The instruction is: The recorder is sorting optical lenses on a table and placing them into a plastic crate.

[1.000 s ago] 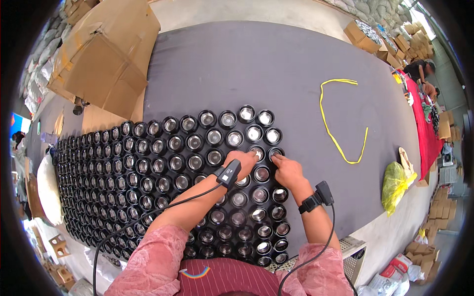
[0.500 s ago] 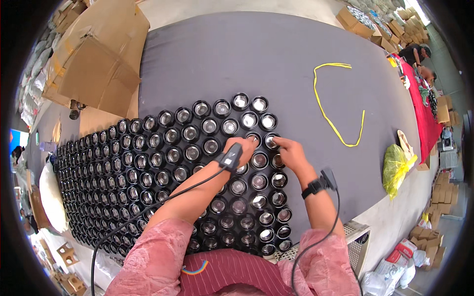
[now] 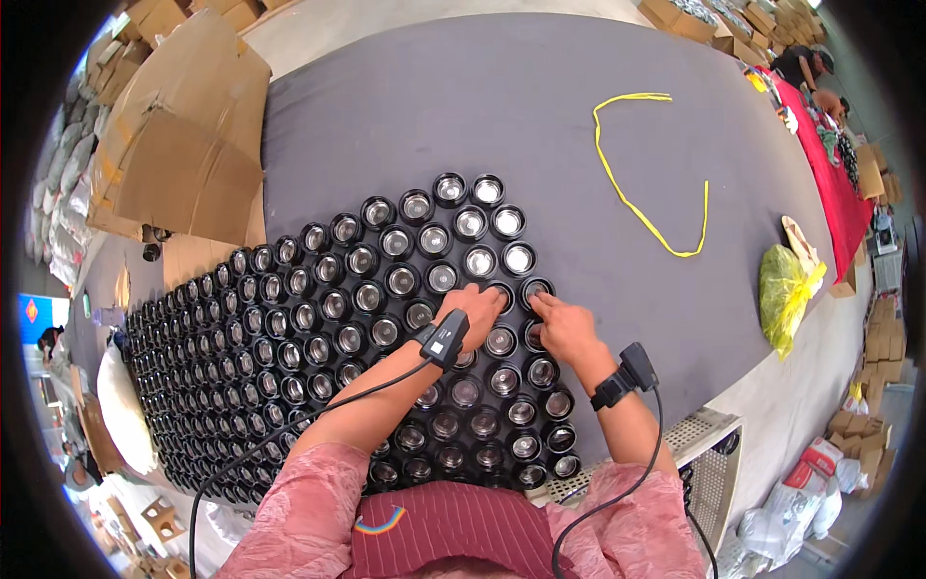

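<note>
Handling at the block's edge: In our judgement, we do best with light, level fingertip contact, since a sideways push could disturb the neighbouring black containers [image 3: 518, 258].
Container location: We see them standing in close rows on the grey worktop [image 3: 424, 106].
Left hand [image 3: 471, 315]: Fingers partly curled, tips at one container's rim; we cannot tell whether they grip it.
Right hand [image 3: 569, 328]: Fingers bent, tips at the adjacent outer container; its grip, too, we cannot confirm.

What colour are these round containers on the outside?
The round containers are black outside, clearest in head view.
</note>
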Motion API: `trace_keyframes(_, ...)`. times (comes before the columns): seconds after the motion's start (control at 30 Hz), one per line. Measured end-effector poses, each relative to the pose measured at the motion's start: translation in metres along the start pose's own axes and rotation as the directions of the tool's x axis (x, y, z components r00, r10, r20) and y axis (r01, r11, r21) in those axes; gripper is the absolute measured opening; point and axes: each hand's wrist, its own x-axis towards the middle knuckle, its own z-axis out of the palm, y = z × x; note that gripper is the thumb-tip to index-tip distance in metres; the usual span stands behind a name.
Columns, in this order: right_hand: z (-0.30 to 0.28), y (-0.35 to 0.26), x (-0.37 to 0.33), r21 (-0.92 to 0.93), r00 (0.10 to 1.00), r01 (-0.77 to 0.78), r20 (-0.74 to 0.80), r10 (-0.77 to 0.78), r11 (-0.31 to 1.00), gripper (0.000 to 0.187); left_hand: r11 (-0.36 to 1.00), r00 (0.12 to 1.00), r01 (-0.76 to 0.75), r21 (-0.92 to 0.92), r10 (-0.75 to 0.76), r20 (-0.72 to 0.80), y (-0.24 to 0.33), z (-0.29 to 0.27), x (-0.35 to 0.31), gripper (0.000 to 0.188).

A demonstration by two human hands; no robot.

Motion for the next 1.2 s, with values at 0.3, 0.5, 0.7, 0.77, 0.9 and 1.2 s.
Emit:
trace_keyframes(0.3,0.001,-0.001,0.009,0.043,0.994,-0.037,0.101,0.033,0.998,0.062,0.998,0.996,0.058,0.017,-0.059,0.070,0.004,0.017,0.012,0.026)
trace_keyframes(0.5,0.000,-0.003,0.014,0.008,0.987,-0.054,0.152,0.052,0.999,0.057,0.989,0.986,0.144,0.013,-0.145,0.077,0.011,0.019,0.008,0.034)
trace_keyframes(0.7,0.004,-0.002,0.010,0.036,1.000,-0.007,0.007,0.007,0.999,0.031,0.999,0.998,0.047,-0.027,-0.047,-0.029,0.005,0.023,0.002,0.020)
trace_keyframes(0.77,0.007,0.000,0.009,0.044,1.000,0.005,-0.003,-0.005,0.999,0.031,0.997,0.999,0.040,-0.069,-0.041,-0.022,0.000,0.026,0.003,0.019)
trace_keyframes(0.9,0.002,-0.001,0.018,0.019,0.998,-0.010,0.064,0.009,1.000,0.029,0.977,0.991,0.131,-0.168,-0.124,0.053,-0.007,0.026,0.012,0.021)
trace_keyframes(1.2,-0.004,0.014,0.010,0.034,0.991,0.040,0.126,-0.044,0.999,0.043,0.997,0.987,0.068,-0.046,-0.060,0.152,-0.002,0.009,0.011,0.022)
